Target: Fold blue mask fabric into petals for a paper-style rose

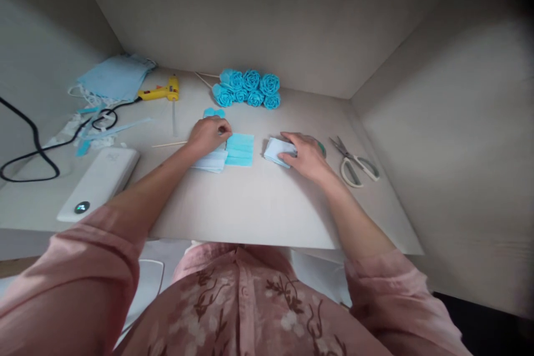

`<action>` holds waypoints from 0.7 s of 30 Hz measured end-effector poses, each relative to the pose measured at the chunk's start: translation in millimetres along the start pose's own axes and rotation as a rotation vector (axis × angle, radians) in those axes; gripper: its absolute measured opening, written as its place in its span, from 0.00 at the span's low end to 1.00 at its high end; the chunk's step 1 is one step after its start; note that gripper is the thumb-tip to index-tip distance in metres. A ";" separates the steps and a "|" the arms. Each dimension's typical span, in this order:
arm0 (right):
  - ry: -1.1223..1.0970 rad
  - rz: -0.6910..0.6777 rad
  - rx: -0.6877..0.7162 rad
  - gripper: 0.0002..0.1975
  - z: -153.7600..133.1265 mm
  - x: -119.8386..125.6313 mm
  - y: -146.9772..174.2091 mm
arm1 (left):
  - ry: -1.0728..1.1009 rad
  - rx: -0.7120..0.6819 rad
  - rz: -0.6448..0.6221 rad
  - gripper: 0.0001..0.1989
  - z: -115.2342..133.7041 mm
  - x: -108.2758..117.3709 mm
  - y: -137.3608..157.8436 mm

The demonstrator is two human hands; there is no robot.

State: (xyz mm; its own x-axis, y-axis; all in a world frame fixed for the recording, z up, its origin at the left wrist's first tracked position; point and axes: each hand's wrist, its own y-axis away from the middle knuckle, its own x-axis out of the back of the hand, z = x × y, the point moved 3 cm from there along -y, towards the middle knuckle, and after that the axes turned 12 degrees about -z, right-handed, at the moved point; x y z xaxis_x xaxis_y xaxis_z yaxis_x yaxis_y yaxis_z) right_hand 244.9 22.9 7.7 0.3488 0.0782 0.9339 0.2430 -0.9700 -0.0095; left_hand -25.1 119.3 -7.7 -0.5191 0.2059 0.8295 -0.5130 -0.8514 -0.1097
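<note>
My left hand [208, 137] is closed, fingertips and thumb together, above the left edge of a bright blue pleated fabric square [240, 150]. Whatever it may hold is hidden. Below that hand lies a pale mask-fabric piece [211, 162], partly covered by my wrist. To the right, my right hand [307, 154] grips a small stack of pale blue fabric squares [277, 150], thumb at the near side and fingers at the far side. Small blue cut pieces [214, 113] lie just beyond my left hand. A thin wooden stick [169, 144] pokes out left of it.
Blue fabric roses [251, 89] on sticks lie at the back. Scissors [352, 161] and a partly hidden green object [321, 148] sit right. Leftward are a yellow glue gun [161, 90], a black cord [35, 147], face masks [112, 78], scraps [85, 147] and a white power bank [100, 181].
</note>
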 end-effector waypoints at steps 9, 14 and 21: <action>-0.389 0.233 0.204 0.30 -30.7 9.6 4.5 | 0.878 -0.067 0.027 0.12 34.4 20.3 15.0; -0.782 0.087 0.176 0.39 -47.5 4.8 -17.4 | 0.932 -0.113 -0.069 0.14 52.7 18.4 22.7; -0.980 0.113 0.023 0.21 -56.9 8.4 -41.0 | 0.941 -0.144 0.018 0.16 51.9 13.2 21.4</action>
State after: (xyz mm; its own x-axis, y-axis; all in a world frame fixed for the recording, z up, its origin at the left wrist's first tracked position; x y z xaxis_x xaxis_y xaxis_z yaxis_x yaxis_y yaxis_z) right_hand 186.4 50.3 36.3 0.9642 0.1514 0.2176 0.1758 -0.9796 -0.0977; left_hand -7.4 78.7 29.3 -0.8330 0.5507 0.0529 -0.5462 -0.8034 -0.2371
